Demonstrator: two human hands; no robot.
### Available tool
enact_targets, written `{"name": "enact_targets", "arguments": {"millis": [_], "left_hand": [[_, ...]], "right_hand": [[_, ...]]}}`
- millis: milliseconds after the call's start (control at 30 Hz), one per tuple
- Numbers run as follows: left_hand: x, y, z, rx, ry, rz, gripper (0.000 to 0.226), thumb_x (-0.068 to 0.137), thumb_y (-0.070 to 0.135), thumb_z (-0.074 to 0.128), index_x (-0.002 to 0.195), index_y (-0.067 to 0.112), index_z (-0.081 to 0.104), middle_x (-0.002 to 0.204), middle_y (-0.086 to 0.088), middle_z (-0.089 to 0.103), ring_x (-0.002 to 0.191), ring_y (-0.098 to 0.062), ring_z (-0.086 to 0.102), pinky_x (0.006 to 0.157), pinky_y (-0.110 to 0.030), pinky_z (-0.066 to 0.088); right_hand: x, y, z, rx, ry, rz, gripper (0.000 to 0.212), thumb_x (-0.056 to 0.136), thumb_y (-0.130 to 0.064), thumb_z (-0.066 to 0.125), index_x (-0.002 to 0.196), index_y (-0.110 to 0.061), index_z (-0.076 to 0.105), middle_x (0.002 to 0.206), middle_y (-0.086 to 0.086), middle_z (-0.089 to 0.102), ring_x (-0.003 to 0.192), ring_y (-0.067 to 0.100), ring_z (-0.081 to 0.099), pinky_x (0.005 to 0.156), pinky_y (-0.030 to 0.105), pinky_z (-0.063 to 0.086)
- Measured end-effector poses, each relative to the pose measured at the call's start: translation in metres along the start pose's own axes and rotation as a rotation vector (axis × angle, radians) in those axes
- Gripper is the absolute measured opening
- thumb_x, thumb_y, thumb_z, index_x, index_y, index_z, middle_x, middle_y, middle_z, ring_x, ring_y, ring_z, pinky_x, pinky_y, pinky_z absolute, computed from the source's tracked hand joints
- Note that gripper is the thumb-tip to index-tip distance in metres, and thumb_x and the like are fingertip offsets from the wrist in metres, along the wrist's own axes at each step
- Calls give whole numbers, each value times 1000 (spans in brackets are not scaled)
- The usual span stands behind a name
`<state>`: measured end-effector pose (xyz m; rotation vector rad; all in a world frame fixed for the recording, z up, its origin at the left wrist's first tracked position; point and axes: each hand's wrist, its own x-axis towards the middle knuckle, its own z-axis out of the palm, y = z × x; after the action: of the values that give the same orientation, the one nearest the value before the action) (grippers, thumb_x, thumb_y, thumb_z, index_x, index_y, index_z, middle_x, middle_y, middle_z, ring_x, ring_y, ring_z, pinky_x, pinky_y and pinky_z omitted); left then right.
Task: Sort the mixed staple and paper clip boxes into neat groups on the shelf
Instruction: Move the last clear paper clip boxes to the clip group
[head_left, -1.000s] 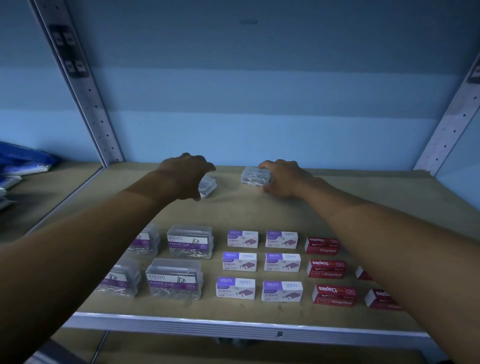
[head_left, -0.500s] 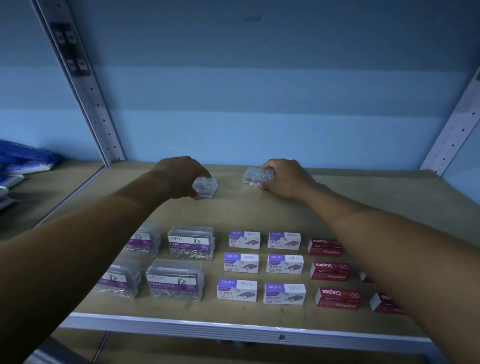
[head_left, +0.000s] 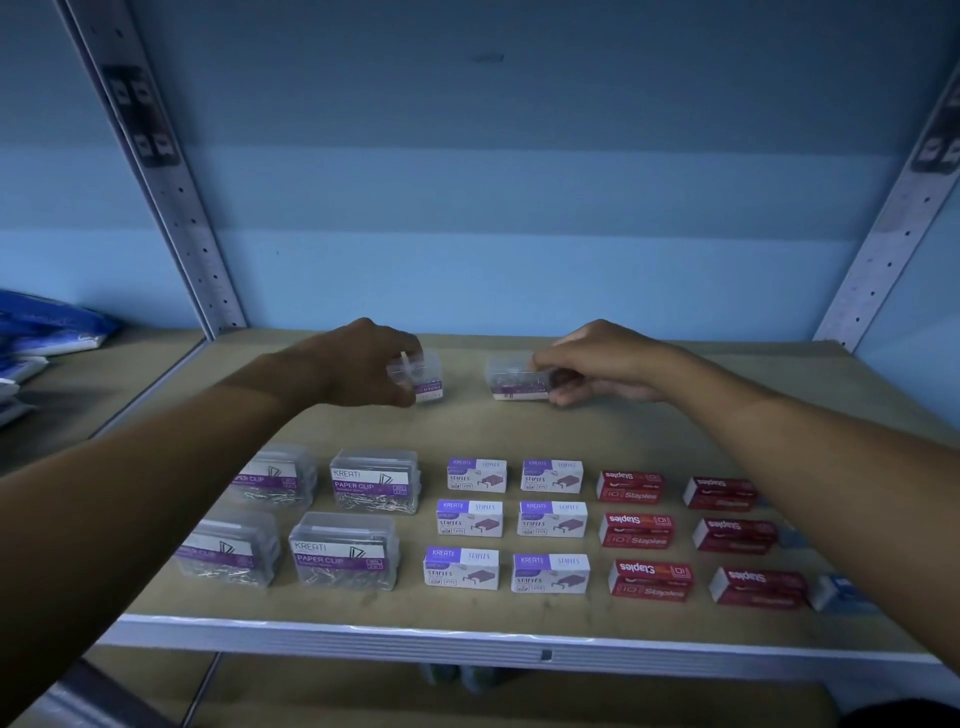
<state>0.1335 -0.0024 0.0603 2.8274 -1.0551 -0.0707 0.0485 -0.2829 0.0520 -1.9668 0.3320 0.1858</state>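
Note:
On the wooden shelf (head_left: 519, 431), my left hand (head_left: 358, 364) grips a small clear paper clip box (head_left: 423, 376) at the back middle. My right hand (head_left: 597, 364) grips a second clear paper clip box (head_left: 514, 376) just to its right. Both boxes are tilted and sit close to the shelf surface. Nearer the front lie several larger clear paper clip boxes (head_left: 374, 480) on the left, several white-and-purple staple boxes (head_left: 475, 475) in the middle and several red staple boxes (head_left: 631, 486) on the right, in rows.
A metal front edge (head_left: 467, 639) bounds the shelf. Perforated uprights stand at the back left (head_left: 197, 234) and back right (head_left: 883, 244). Blue packets (head_left: 41, 327) lie on the neighbouring shelf at left. A blue box (head_left: 841, 590) sits at the far right front.
Both hands have drawn their small clear boxes a little toward me and turned them, so the labels now face forward. The view has shifted slightly.

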Motion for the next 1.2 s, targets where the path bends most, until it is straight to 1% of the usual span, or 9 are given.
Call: {"name": "enact_targets", "arguments": {"millis": [67,200,367,467,600,700,833,1067,1200], "left_hand": [[-2,4,-2,-36,-17,23,34,79,38,73,110,26,65,107,6,67,89,-15,63,79,-29,49],[-2,5,-2,-126,-106,1,23,78,34,74,99,29,65,99,6,70,64,-8,69,77,-34,58],[6,0,7,-97,-84,-25,30,73,43,74,97,46,57,103,12,65,75,-4,58,85,-33,53],[9,-1,12,-95,-83,-35,29,71,46,74,94,47,57,102,14,66,78,-5,59,84,-34,54],[14,-3,18,-74,-93,-38,35,66,53,78,94,47,57,100,15,66,81,-5,61,80,-30,53],[15,-1,20,-81,-101,-27,42,62,59,79,95,43,58,99,14,66,82,-5,61,76,-25,49],[17,5,24,-84,-93,-28,42,65,55,81,96,34,62,98,9,67,88,-13,63,77,-28,49],[8,15,19,-209,29,0,36,72,39,82,98,18,68,97,3,69,89,-19,62,77,-33,49],[5,17,12,-325,113,14,32,70,38,83,97,26,70,98,12,69,82,0,60,67,-21,44]], "right_hand": [[-5,1,-3,121,-51,81,33,84,-13,77,110,5,67,95,17,63,83,27,68,88,37,62],[-14,6,-3,280,-113,136,24,89,-7,73,109,3,65,108,20,66,88,27,71,82,34,62],[-13,19,-3,345,-117,121,31,90,-10,72,117,5,65,116,23,69,88,27,70,85,33,61],[-11,21,-5,246,-130,65,39,90,-25,74,120,1,68,110,17,72,78,20,66,83,29,62],[-13,22,-2,-135,-120,-43,65,70,-48,86,117,-6,70,89,7,64,73,14,56,65,26,52],[-9,24,9,-350,20,-111,51,71,-40,88,106,-7,70,86,6,68,71,14,58,54,27,45],[-7,23,15,-357,127,-142,36,74,-34,86,100,-13,73,97,7,75,75,14,63,61,26,43],[-15,14,6,-242,66,-133,45,68,-38,85,99,-9,71,92,8,74,76,18,59,69,35,46],[-20,8,4,-93,1,-142,18,82,-14,76,96,-13,64,99,8,72,85,18,64,77,36,53]]}}
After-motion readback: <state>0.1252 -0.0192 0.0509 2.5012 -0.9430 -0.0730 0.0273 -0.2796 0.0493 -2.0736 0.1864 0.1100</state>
